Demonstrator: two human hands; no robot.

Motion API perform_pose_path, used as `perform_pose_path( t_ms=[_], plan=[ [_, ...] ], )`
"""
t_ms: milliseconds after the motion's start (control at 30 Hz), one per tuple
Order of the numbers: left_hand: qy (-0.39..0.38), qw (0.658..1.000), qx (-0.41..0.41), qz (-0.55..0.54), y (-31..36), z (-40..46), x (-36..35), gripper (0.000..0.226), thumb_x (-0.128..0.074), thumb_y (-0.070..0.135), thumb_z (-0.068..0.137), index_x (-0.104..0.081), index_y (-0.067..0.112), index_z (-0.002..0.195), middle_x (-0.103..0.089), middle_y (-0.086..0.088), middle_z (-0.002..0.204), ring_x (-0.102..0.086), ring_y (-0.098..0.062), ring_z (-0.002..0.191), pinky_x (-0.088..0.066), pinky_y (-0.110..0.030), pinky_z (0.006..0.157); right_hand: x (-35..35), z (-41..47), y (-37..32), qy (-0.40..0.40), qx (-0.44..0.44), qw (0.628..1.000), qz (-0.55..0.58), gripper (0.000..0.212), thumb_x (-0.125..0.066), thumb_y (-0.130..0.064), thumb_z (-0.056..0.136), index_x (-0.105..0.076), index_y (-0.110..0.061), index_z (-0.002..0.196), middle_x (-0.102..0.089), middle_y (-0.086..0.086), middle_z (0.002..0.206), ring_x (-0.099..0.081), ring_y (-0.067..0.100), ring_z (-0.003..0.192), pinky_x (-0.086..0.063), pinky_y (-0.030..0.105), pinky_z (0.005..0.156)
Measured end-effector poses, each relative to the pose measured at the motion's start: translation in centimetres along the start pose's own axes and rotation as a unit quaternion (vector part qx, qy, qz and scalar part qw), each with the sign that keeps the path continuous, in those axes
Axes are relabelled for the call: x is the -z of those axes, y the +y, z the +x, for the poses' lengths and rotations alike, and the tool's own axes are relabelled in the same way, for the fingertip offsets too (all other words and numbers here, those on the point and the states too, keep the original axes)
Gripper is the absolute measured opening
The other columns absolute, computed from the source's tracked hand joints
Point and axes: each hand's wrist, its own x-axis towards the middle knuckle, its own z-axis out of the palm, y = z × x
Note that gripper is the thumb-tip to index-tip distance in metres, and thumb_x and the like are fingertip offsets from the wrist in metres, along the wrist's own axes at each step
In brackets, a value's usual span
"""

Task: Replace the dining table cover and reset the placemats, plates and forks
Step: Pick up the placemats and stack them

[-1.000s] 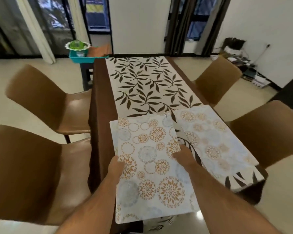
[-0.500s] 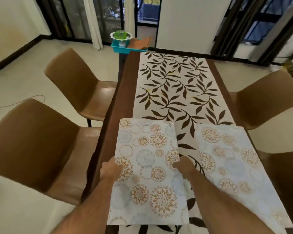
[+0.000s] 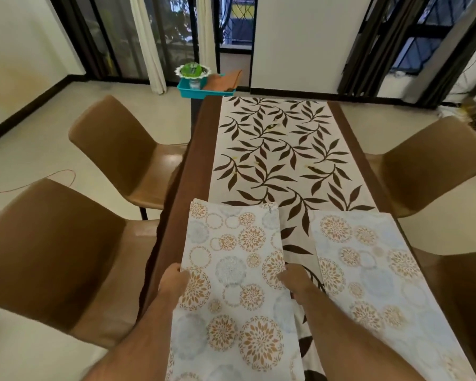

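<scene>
A person stands at the near end of a long desk [image 3: 195, 138] laid with a brown cover [image 3: 182, 215] whose middle strip is cream with dark leaves. Both hands hold one placemat [image 3: 231, 273], white with orange and pale blue flower circles, over the near left part of the cover. The left hand [image 3: 173, 283] grips the placemat's left edge, its fingers curled under the sheet with the thumb on top. The right hand [image 3: 294, 280] grips the right edge in the same way, its fingers tucked out of sight beneath. Whether the placemat lies flat on the cover or is raised a little off it cannot be told.

A second placemat [image 3: 374, 273] of the same pattern lies flat on the cover, just to the right of the held one, with a strip of leaf pattern showing between them. Its far edge runs about level with the far edge of the held one.

Four brown chairs stand round the desk, two on each side: on the left the near one [image 3: 47, 251] and the far one [image 3: 121, 149]. Beyond the far end of the desk sits a teal tray [image 3: 204, 90] holding a green and white dish [image 3: 193, 70] and a folded orange cloth [image 3: 223, 79].
</scene>
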Motion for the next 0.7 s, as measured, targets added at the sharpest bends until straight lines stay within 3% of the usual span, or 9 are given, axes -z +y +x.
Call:
perform_pose_path(
  t_ms=[167,267,333,400,500,600,700],
  plan=[
    [0.007,0.999,-0.015,-0.035,2.1,-0.3,-1.8,0.012,-0.043,0.006,0.094,-0.052,0.003,0.101,-0.057,-0.012,0.098,-0.053,-0.021,0.081,-0.045,-0.034,0.072,1.6,0.1,-0.6,0.043,0.018,0.997,0.054,0.015,-0.048,0.003,0.092,-0.057,-0.007,0.1,-0.057,0.004,0.085,-0.051,0.014,0.069,-0.044,0.026,0.062],
    [0.015,0.998,-0.043,-0.036,3.9,-0.9,-3.9,0.004,-0.045,0.011,0.097,-0.047,0.015,0.097,-0.049,-0.001,0.084,-0.05,-0.019,0.082,-0.042,-0.031,0.072,4.2,-0.4,0.1,0.091,0.021,0.993,0.077,0.03,-0.047,0.002,0.093,-0.053,-0.003,0.121,-0.06,0.014,0.11,-0.054,0.02,0.083,-0.043,0.026,0.062],
    [-0.001,0.996,-0.075,-0.038,5.5,-2.0,-6.1,0.015,-0.045,0.01,0.098,-0.046,0.023,0.091,-0.046,0.006,0.08,-0.049,-0.012,0.073,-0.044,-0.022,0.064,6.8,-0.4,1.2,0.127,0.024,0.988,0.086,0.033,-0.045,0.003,0.091,-0.052,-0.001,0.124,-0.059,0.014,0.112,-0.055,0.022,0.087,-0.044,0.027,0.062],
    [-0.042,0.991,-0.107,-0.069,7.1,-3.3,-9.4,0.02,-0.044,0.001,0.096,-0.053,0.019,0.094,-0.056,-0.001,0.085,-0.051,-0.008,0.07,-0.046,-0.015,0.055,10.2,-0.1,3.4,0.147,0.018,0.985,0.084,0.033,-0.046,0.004,0.089,-0.056,0.0,0.12,-0.063,0.013,0.11,-0.06,0.023,0.089,-0.049,0.03,0.064],
    [-0.055,0.99,-0.114,-0.065,9.0,-5.4,-13.8,0.018,-0.046,0.003,0.094,-0.053,0.015,0.106,-0.061,-0.005,0.102,-0.059,-0.017,0.086,-0.05,-0.024,0.069,14.7,0.0,6.3,0.158,0.012,0.984,0.084,0.029,-0.044,0.004,0.088,-0.061,-0.003,0.111,-0.066,0.013,0.105,-0.063,0.027,0.094,-0.052,0.033,0.076],
    [-0.093,0.984,-0.132,-0.075,10.6,-7.9,-20.8,0.025,-0.046,0.001,0.09,-0.057,0.008,0.112,-0.065,-0.009,0.104,-0.062,-0.022,0.093,-0.051,-0.026,0.07,20.6,-0.5,10.8,0.183,0.002,0.978,0.105,0.021,-0.045,0.002,0.087,-0.063,-0.007,0.091,-0.065,0.01,0.09,-0.061,0.025,0.084,-0.048,0.03,0.07],
    [-0.097,0.987,-0.121,-0.044,11.8,-9.8,-26.9,0.019,-0.048,0.009,0.094,-0.052,0.016,0.111,-0.06,-0.002,0.102,-0.06,-0.023,0.096,-0.051,-0.034,0.078,25.8,0.2,15.1,0.165,0.005,0.98,0.108,0.018,-0.051,0.001,0.088,-0.065,-0.006,0.078,-0.065,0.01,0.081,-0.061,0.025,0.075,-0.047,0.032,0.066]
  ],
)
